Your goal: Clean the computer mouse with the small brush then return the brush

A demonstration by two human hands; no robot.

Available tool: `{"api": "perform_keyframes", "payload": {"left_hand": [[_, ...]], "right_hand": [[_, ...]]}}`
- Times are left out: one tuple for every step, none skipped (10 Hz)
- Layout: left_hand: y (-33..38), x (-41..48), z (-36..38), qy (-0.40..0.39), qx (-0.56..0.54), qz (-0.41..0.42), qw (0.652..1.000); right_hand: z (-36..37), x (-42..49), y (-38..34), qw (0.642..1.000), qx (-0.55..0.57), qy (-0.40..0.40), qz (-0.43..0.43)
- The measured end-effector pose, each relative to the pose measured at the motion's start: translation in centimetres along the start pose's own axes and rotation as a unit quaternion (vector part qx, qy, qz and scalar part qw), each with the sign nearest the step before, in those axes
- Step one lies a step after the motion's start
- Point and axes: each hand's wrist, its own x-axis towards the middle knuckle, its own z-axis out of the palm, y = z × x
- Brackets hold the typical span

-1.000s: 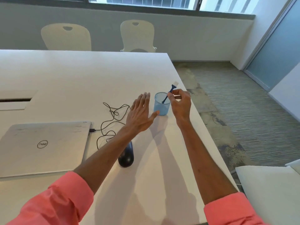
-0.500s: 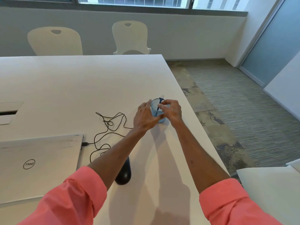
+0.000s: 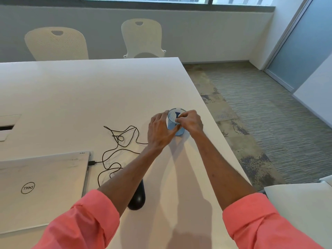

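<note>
A small blue mesh cup (image 3: 179, 131) stands near the table's right edge. My left hand (image 3: 159, 132) is wrapped around its left side. My right hand (image 3: 190, 122) is at the cup's rim, fingers pinched on the end of the small dark blue brush (image 3: 177, 113), which sits down inside the cup. The black computer mouse (image 3: 137, 198) lies nearer to me on the white table (image 3: 89, 97), partly hidden under my left forearm.
The mouse's black cable (image 3: 116, 141) loops left of the cup and plugs into a closed silver laptop (image 3: 39, 186) at the front left. Two white chairs (image 3: 142, 36) stand behind the table. The table's right edge runs close to the cup. A white surface (image 3: 298, 209) sits at the lower right.
My right hand has lowered the brush from above the cup down into it. My left hand went from open beside the cup to gripping its side.
</note>
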Motion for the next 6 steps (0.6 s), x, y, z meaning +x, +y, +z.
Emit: {"api": "perform_keyframes", "payload": {"left_hand": [[-0.2,0.1,-0.1,0.001,0.014,0.009,1.000],[-0.1,0.0,-0.4,-0.003,0.027,0.010,1.000],[0.0,-0.1,-0.2,-0.002,0.031,0.009,0.999],[0.5,-0.2,-0.4,-0.031,0.040,0.002,0.999],[0.8,-0.5,-0.8,-0.062,0.023,0.004,0.998],[0.7,-0.8,-1.6,-0.081,0.035,0.018,0.996]], "right_hand": [[0.0,0.0,-0.4,1.000,-0.013,-0.003,0.014],[0.1,-0.1,-0.6,1.000,-0.019,-0.004,0.019],[-0.1,-0.2,-0.7,1.000,-0.021,-0.007,0.014],[-0.3,-0.2,-0.6,1.000,-0.025,-0.006,-0.007],[-0.8,-0.5,-0.8,0.999,-0.032,0.007,-0.031],[-1.3,-0.8,-0.7,0.995,-0.011,0.081,-0.065]]}}
